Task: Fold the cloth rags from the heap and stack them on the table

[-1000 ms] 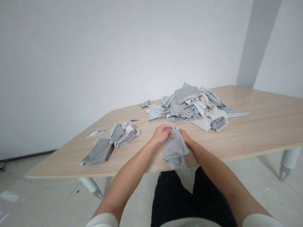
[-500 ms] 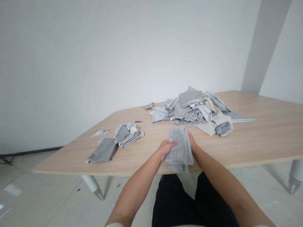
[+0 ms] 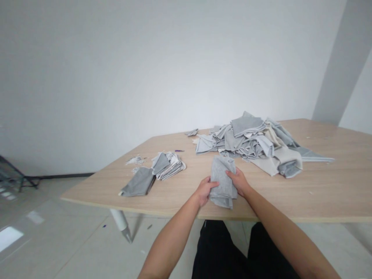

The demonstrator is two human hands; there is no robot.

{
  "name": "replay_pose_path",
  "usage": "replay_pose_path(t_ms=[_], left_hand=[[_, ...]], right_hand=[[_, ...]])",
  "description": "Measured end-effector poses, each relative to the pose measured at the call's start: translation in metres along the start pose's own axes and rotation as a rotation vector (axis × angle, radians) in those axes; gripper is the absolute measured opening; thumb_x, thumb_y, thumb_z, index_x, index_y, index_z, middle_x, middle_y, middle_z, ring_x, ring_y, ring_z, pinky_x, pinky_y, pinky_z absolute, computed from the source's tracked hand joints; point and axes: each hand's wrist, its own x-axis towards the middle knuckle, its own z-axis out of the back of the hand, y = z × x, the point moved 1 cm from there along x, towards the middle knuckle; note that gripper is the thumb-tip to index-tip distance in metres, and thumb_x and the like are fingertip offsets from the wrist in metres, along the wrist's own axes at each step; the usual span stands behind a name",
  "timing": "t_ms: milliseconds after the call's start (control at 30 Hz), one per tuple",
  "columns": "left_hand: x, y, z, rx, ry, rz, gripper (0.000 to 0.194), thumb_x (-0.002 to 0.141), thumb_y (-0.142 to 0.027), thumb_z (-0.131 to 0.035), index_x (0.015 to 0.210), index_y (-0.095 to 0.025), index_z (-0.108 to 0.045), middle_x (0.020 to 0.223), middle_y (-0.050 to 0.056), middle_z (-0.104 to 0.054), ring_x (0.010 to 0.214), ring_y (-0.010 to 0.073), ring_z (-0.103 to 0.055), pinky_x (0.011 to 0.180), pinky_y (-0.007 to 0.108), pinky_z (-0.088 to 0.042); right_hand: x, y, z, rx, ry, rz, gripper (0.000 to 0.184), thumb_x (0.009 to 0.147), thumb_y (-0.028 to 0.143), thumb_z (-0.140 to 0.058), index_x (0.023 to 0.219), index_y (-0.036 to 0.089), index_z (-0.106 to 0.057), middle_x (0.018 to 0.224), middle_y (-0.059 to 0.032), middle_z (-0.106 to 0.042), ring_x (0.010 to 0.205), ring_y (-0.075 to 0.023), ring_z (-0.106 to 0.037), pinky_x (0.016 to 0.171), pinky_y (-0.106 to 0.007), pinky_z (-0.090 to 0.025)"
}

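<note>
A folded piece of light grey cloth (image 3: 222, 176) is held up between both hands, just over the table's front edge. My left hand (image 3: 205, 190) grips its left side, thumb across the front and the other fingers behind it. On the right side my right hand (image 3: 238, 181) closes on the cloth, its thumb on the front face. The cloth's lower edge hangs in loose layers. Beyond it lies a large heap of grey and beige cloth pieces (image 3: 247, 137). To the left rest a folded dark grey cloth (image 3: 139, 182) and a stack of folded cloths (image 3: 170, 166).
The wooden table (image 3: 186, 205) runs up to a white wall. White scraps (image 3: 135, 160) lie near the left stack. Behind that stack is a small purple tool (image 3: 179, 150), and a small grey cloth piece (image 3: 192, 132) lies at the back.
My right hand has come round so its thumb now presses on the cloth's front face. My left hand keeps its grip. The view has turned a little to the left.
</note>
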Motion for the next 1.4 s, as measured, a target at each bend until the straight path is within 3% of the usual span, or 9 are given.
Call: replay_pose_path(t_ms=[133,333,500,600,667,800,933,1100,1400], left_hand=[[-0.002,0.009,0.006,0.022,-0.094,-0.153,0.070,0.063,-0.012,-0.070,0.129,-0.023,-0.049,0.119,0.010,-0.064,0.094,0.0194,-0.066,0.079,0.030,-0.054],[0.016,-0.016,0.064,0.525,-0.460,-0.145,0.045,0.074,-0.012,-0.055,0.119,-0.015,-0.057,0.103,0.008,-0.070,0.086,0.0178,-0.067,0.070,0.023,-0.051],[0.009,-0.046,0.126,0.812,-0.692,-0.020,0.030,0.068,-0.024,-0.064,0.094,-0.010,-0.065,0.092,0.019,-0.069,0.097,0.0319,-0.064,0.076,0.033,-0.047],[-0.001,-0.056,0.137,0.995,-0.765,-0.038,0.045,0.068,-0.041,-0.067,0.101,-0.011,-0.063,0.113,0.025,-0.062,0.119,0.0380,-0.050,0.093,0.040,-0.039],[-0.004,-0.056,0.131,1.208,-0.715,-0.124,0.053,0.076,-0.049,-0.058,0.115,-0.012,-0.057,0.129,0.024,-0.052,0.128,0.0349,-0.041,0.101,0.040,-0.032],[-0.002,-0.040,0.108,1.594,-0.334,-0.147,0.048,0.089,-0.047,-0.041,0.126,-0.019,-0.052,0.135,0.015,-0.050,0.126,0.0267,-0.044,0.104,0.040,-0.030],[0.009,-0.038,0.095,1.672,-0.375,-0.244,0.045,0.095,-0.044,-0.028,0.121,-0.019,-0.055,0.122,0.013,-0.060,0.117,0.0247,-0.052,0.100,0.041,-0.033],[0.063,-0.062,0.087,1.699,-0.342,-0.319,0.037,0.096,-0.032,-0.030,0.113,-0.020,-0.061,0.113,0.010,-0.064,0.107,0.0213,-0.057,0.091,0.032,-0.041],[0.236,-0.085,0.068,1.745,-0.317,-0.208,0.027,0.088,-0.021,-0.042,0.092,-0.015,-0.068,0.100,0.014,-0.064,0.101,0.0235,-0.059,0.085,0.032,-0.044]], right_hand=[[0.003,-0.003,-0.002,-0.005,-0.037,0.024,0.049,0.068,0.041,-0.069,0.110,0.022,-0.053,0.100,-0.0060,-0.069,0.090,-0.0235,-0.065,0.074,-0.035,-0.054],[0.008,-0.012,-0.002,-0.057,-0.029,-0.087,0.051,0.070,0.037,-0.069,0.114,0.022,-0.048,0.097,-0.0083,-0.066,0.077,-0.0207,-0.065,0.065,-0.036,-0.056],[0.013,-0.013,0.000,-0.167,0.003,-0.135,0.032,0.077,0.039,-0.061,0.102,0.021,-0.051,0.095,-0.0094,-0.064,0.068,-0.0172,-0.064,0.063,-0.035,-0.057],[0.016,-0.013,-0.001,-0.285,0.070,-0.126,0.023,0.080,0.038,-0.056,0.095,0.019,-0.054,0.088,-0.0084,-0.065,0.065,-0.0168,-0.064,0.061,-0.034,-0.055],[0.019,-0.010,-0.003,-0.390,0.120,-0.102,0.023,0.080,0.036,-0.054,0.094,0.018,-0.056,0.083,-0.0078,-0.065,0.064,-0.0178,-0.063,0.060,-0.035,-0.054],[0.027,0.001,-0.010,-0.613,0.237,0.026,0.025,0.077,0.035,-0.059,0.094,0.016,-0.062,0.093,-0.0107,-0.067,0.087,-0.0234,-0.063,0.084,-0.041,-0.048],[0.031,0.003,-0.016,-0.826,0.401,0.180,0.033,0.078,0.036,-0.061,0.102,0.014,-0.065,0.111,-0.0145,-0.064,0.108,-0.0267,-0.055,0.100,-0.042,-0.037],[0.033,-0.005,-0.019,-1.173,0.584,0.435,0.038,0.085,0.038,-0.054,0.111,0.012,-0.062,0.122,-0.0158,-0.058,0.116,-0.0263,-0.050,0.099,-0.039,-0.037],[0.046,-0.005,-0.018,-1.270,0.604,0.514,0.028,0.083,0.032,-0.055,0.102,0.013,-0.063,0.112,-0.0103,-0.062,0.105,-0.0222,-0.052,0.098,-0.035,-0.036]])
